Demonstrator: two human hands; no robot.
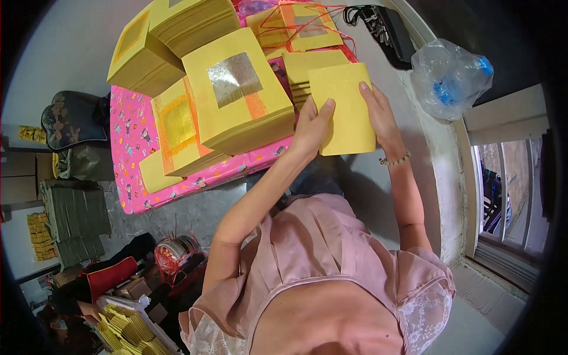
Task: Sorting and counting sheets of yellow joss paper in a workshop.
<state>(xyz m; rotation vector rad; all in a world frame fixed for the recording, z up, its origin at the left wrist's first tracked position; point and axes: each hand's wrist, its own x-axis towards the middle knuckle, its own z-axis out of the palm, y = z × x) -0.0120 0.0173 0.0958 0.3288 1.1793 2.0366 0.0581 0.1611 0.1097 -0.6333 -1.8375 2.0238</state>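
Observation:
Between my two hands is a slightly bowed piece of plain yellow joss paper (346, 112); whether it is one sheet or a thin bundle I cannot tell. My left hand (310, 127) grips its left edge, thumb on top. On the right edge my right hand (380, 112) holds it the same way, a beaded bracelet around the wrist. Just beyond lies a pile of plain yellow paper (316, 58), partly hidden by the held piece. Left of my left hand stands a thick stack of joss paper (269, 112) with a silver foil square and an orange smear on top.
More joss paper stacks (171, 127) crowd the pink patterned table cover (131, 177). Red strings (290, 26) lie over bundles at the far side. On the right are a clear plastic bag (423, 65) and a barred window (515, 183). A dark padded chair (71, 121) stands left.

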